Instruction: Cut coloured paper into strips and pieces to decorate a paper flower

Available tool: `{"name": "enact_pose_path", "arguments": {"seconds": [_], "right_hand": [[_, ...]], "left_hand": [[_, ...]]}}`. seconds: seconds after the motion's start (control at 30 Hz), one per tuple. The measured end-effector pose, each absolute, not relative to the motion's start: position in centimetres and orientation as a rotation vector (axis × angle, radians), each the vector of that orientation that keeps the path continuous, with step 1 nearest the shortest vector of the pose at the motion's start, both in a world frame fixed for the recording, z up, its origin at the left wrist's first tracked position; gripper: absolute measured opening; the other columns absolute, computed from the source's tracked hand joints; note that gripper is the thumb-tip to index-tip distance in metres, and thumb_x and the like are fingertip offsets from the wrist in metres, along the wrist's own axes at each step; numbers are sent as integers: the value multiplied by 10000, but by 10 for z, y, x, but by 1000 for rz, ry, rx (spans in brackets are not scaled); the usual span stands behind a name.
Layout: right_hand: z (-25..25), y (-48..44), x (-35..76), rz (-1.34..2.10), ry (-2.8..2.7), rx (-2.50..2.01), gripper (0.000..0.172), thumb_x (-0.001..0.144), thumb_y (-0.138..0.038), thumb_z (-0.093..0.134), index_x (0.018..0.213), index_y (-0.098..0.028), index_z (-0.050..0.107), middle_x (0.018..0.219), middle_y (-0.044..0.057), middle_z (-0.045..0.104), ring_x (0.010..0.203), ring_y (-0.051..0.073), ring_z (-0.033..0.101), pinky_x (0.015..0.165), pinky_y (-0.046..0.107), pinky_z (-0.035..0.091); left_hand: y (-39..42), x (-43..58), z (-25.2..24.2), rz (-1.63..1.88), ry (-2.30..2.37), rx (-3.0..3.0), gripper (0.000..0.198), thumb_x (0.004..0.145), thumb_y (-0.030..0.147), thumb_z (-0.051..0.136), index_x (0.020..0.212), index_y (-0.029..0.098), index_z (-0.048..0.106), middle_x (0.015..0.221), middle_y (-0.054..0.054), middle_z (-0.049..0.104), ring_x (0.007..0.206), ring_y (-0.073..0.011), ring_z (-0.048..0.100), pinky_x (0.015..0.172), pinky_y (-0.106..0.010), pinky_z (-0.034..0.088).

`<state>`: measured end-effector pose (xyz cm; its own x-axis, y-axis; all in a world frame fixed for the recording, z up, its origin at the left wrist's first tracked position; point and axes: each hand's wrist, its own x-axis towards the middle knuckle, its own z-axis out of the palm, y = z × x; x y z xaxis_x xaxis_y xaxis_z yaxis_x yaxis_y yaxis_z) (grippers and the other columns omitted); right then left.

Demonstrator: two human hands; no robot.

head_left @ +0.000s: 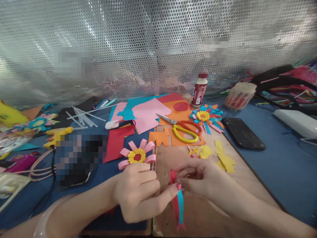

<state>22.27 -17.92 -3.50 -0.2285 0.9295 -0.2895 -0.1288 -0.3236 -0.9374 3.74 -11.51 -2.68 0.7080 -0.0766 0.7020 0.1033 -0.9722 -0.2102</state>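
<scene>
Paper strips (181, 206), red and blue, hang pinched in fingertips of left hand (138, 195) and right hand (206, 175), above brown board (203, 219); pink-petalled paper flower (137, 156) just beyond left hand, scissors (186, 136) farther back

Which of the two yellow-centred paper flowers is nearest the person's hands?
The pink-petalled flower, just beyond the left hand. The blue-and-orange flower lies farther off, beside the black phone.

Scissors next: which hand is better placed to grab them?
Right hand, probably: it lies nearer the scissors, whose handles point rightward. The left hand sits farther off; both are at the paper strips.
</scene>
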Motion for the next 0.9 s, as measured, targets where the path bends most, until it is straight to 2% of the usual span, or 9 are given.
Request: {"name": "enact_pose_path", "arguments": {"seconds": [0.47, 0.77, 0.9], "right_hand": [[-32, -180, 223, 1638, -1119, -1238, 136, 694, -206, 659, 828, -180, 649, 737, -12, 699, 630, 100, 647, 589, 214, 520], [-35, -181, 225, 1675, -1088, -1217, 148, 704, -243, 677, 833, -179, 643, 729, -22, 689, 628, 91, 642, 589, 199, 522], [-34, -182, 227, 1682, -1103, -1213, 167, 693, -260, 692, 831, -181, 641, 724, -22, 692, 627, 96, 646, 590, 205, 524]], "left_hand": [[-111, 32, -32, -1022, 25, -2728, 186, 664, 123, 719, 774, 233, 617, 427, 104, 328, 405, -64, 259, 395, -247, 174], [-108, 32, -35, -1042, -4, -2727, 168, 661, 125, 715, 649, 216, 575, 421, 104, 309, 403, -61, 249, 398, -250, 179], [-107, 29, -35, -951, 32, -2720, 165, 684, 146, 704, 791, 233, 614, 430, 106, 338, 406, -64, 278, 396, -254, 181]]}}
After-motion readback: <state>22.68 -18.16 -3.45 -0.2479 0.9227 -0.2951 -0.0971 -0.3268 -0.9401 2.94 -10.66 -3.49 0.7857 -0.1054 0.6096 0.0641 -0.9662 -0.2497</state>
